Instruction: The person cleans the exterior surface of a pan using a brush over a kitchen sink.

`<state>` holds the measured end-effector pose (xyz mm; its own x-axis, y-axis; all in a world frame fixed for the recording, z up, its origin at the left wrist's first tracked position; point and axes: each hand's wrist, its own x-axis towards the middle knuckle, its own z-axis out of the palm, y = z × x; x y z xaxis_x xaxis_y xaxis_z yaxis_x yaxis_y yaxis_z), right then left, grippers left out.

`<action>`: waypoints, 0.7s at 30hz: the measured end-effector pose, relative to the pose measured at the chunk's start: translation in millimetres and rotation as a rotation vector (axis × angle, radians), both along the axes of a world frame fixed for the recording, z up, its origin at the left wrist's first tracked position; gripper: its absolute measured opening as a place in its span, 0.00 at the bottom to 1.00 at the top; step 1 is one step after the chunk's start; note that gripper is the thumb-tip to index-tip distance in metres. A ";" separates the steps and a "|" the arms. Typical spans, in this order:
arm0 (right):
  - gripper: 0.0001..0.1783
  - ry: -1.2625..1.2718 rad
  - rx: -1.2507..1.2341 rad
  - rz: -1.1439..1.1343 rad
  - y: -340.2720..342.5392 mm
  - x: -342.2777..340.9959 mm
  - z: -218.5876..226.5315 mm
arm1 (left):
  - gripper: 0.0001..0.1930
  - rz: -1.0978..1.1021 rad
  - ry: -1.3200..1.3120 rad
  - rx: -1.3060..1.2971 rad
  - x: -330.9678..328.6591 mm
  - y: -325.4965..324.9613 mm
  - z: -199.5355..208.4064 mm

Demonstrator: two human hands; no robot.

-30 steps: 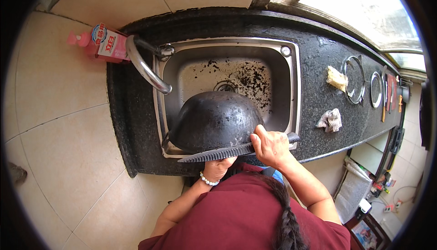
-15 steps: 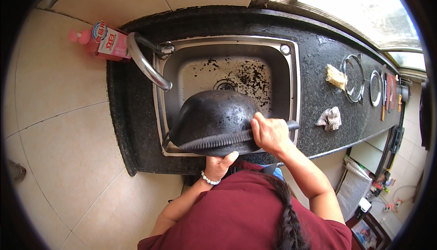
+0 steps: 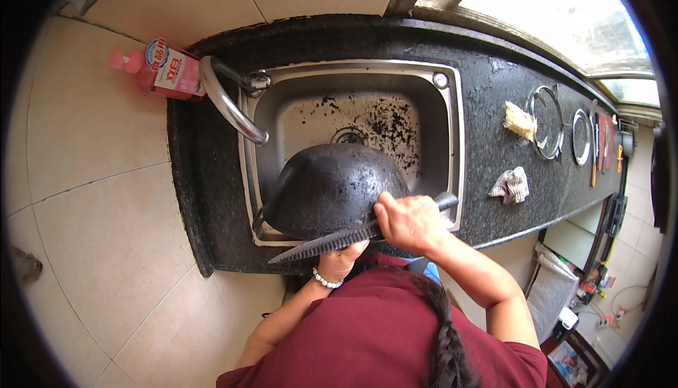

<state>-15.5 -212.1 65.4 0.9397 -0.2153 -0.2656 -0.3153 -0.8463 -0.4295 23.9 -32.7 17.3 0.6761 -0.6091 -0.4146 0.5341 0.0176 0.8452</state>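
Right hand (image 3: 412,223): gripped blade (image 3: 325,245), slanting lengthwise along near edge of sink (image 3: 436,141) | Left hand (image 3: 337,264): clasped near rim of wok (image 3: 335,190) | Wok: lay underside-up over sink's near half, beyond both hands

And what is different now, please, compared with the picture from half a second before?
The right hand has moved toward the person's body and slightly left, carrying the long, black, ridged tool; the tool now slopes more steeply, its tip nearer the person. Nothing was newly taken or released. The left hand stays at the rim of the black, rounded metal wok, over the stainless-steel sink.
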 end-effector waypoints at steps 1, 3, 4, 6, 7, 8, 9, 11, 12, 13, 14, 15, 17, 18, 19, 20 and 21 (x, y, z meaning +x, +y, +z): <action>0.14 0.019 -0.007 -0.050 -6.9 3.1 -4.0 | 0.07 -0.008 -0.032 -0.008 1.7 -2.6 0.8; 0.14 -0.013 -0.026 -0.141 -13.7 0.4 -16.6 | 0.06 0.049 0.034 -0.072 -0.2 -5.0 1.9; 0.13 -0.013 -0.047 -0.166 -16.7 4.0 -17.2 | 0.06 0.080 0.061 -0.104 0.3 -6.8 2.8; 0.14 0.009 -0.050 -0.117 -16.3 4.4 -11.9 | 0.05 0.126 0.109 -0.078 -0.6 -10.5 10.2; 0.14 0.021 -0.039 -0.082 -10.8 1.8 -3.2 | 0.05 0.145 0.139 -0.064 -2.0 -10.9 12.0; 0.14 0.016 -0.044 0.007 -3.7 0.5 4.0 | 0.06 -0.017 0.001 0.044 -0.9 0.7 1.7; 0.13 -0.021 -0.037 0.041 -1.2 -0.6 1.0 | 0.09 -0.018 0.016 0.010 -0.9 1.5 -4.1; 0.13 -0.062 -0.068 -0.113 -14.2 -0.4 -15.5 | 0.17 -0.021 0.048 -0.054 -2.2 2.1 -7.5; 0.13 -0.067 -0.092 -0.163 -22.5 0.5 -21.6 | 0.17 -0.009 0.033 -0.075 -2.4 0.5 -5.3; 0.13 -0.046 -0.117 -0.164 -27.3 3.9 -22.0 | 0.17 0.013 0.063 -0.082 -2.1 -1.1 -3.5; 0.13 -0.026 -0.087 -0.133 -24.4 3.1 -18.3 | 0.17 0.035 0.092 -0.090 -2.8 -2.4 -2.0; 0.13 -0.007 -0.058 -0.102 -18.1 0.8 -11.2 | 0.17 0.057 0.121 -0.099 -3.3 -2.7 -1.2; 0.13 -0.029 -0.018 0.053 -4.0 -1.7 -0.1 | 0.16 -0.028 0.030 -0.032 -0.4 2.6 -4.8; 0.13 0.003 -0.043 -0.021 -9.0 -0.6 -7.7 | 0.13 0.010 0.050 -0.069 -1.5 0.4 -6.0; 0.13 0.039 -0.069 -0.097 -18.7 -0.1 -18.6 | 0.11 0.045 0.073 -0.106 -1.9 -2.8 -2.3; 0.13 0.013 -0.138 -0.149 -33.1 1.6 -28.4 | 0.11 0.068 0.050 -0.109 -0.2 -5.7 2.5; 0.13 -0.025 -0.136 -0.216 -41.6 -0.5 -33.1 | 0.12 0.068 0.055 -0.105 -2.1 -4.9 3.7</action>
<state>-16.0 -253.7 32.3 0.8740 -0.4440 -0.1975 -0.4857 -0.8111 -0.3259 21.8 -37.5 21.0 0.6951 -0.6049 -0.3886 0.5742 0.1418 0.8063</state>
